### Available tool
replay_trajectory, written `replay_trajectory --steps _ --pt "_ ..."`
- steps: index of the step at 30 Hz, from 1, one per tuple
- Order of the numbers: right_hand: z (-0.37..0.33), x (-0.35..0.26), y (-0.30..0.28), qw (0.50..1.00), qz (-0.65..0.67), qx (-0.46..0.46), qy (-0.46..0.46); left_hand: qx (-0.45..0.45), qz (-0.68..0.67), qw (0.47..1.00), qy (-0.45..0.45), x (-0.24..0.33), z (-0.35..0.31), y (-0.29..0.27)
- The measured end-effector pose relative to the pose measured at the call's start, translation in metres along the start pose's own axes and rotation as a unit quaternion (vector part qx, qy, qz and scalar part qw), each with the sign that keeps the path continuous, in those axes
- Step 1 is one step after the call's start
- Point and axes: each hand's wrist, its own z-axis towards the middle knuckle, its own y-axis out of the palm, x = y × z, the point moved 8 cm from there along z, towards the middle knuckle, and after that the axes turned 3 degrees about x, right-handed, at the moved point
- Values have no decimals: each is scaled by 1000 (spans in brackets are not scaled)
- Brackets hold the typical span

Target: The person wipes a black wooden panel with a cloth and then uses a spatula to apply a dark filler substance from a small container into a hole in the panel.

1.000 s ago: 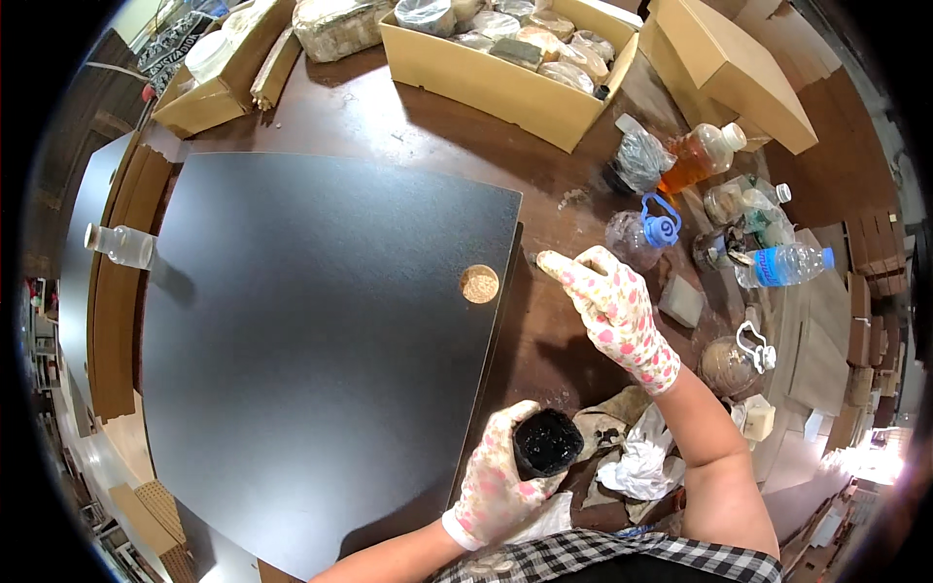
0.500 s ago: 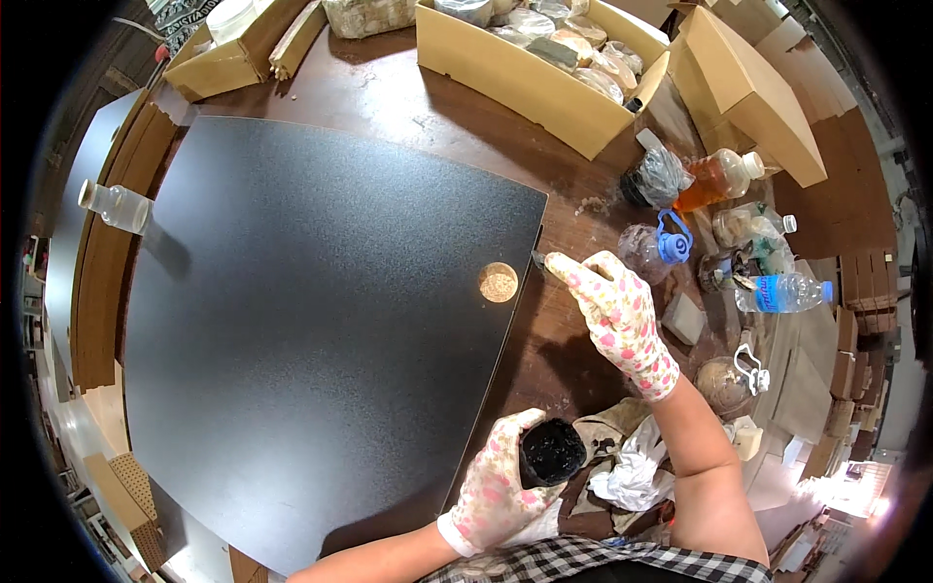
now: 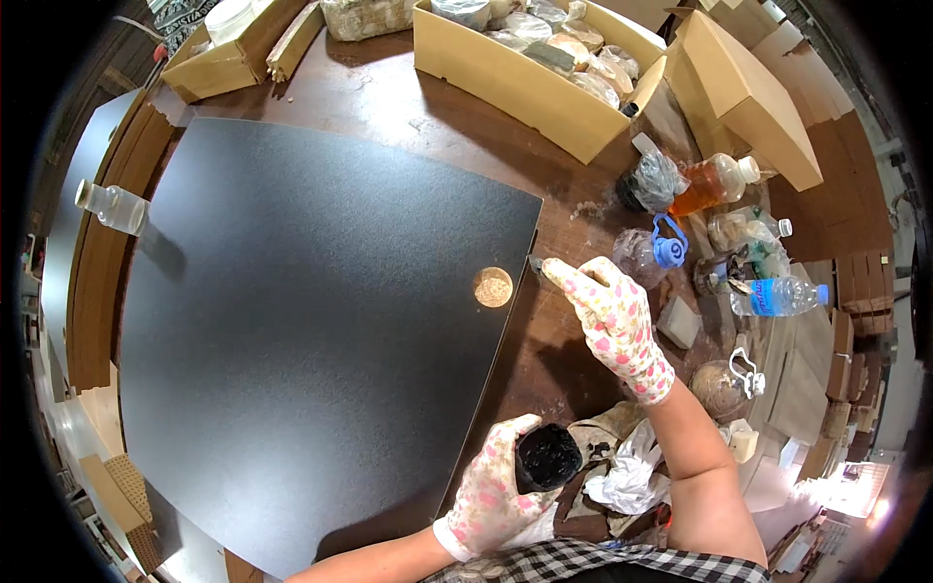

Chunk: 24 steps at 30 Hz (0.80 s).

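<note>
A large black board (image 3: 311, 321) lies flat, with a round hole (image 3: 493, 288) near its right edge showing a tan, wood-chip inside. My right hand (image 3: 614, 325), in a white glove with a pink flower print, is closed on a small thin tool (image 3: 535, 263). Only its dark, blade-like tip shows, at the board's right edge beside the hole; the rest is hidden by the fingers. My left hand (image 3: 491, 491), gloved alike, grips a dark cup (image 3: 549, 458) by its side, below the board's right edge. Glossy black paste coats the inside of the cup.
Behind the board stands a cardboard box (image 3: 525, 83) of plastic-wrapped lumps. Several bottles crowd the right side, among them an orange-filled bottle (image 3: 714, 183) and a blue-labelled one (image 3: 777, 296). Rags (image 3: 627, 471) lie near my waist. A clear bottle (image 3: 115, 208) is at the far left.
The whole view has shifted slightly. Both hands keep their hold, and the tool's tip stays by the board's right edge with hardly any movement.
</note>
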Motion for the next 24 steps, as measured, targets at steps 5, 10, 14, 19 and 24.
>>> replay_trajectory --steps 5,10,14,19,24 --pt "-3 -1 0 1000 12 -7 -6 2 -9 1000 -9 0 -1 -1" --pt "0 2 1 1000 -5 -2 -6 -4 -12 1000 -9 -3 1 2" --pt "-3 -1 -1 999 42 7 -17 -2 -25 999 -21 -5 -2 1" --pt "0 1 1 1000 3 6 -6 -2 -9 1000 1 -1 -1 0" --pt "-3 1 2 999 50 9 -10 -1 -2 1000 -4 -1 -1 -1"
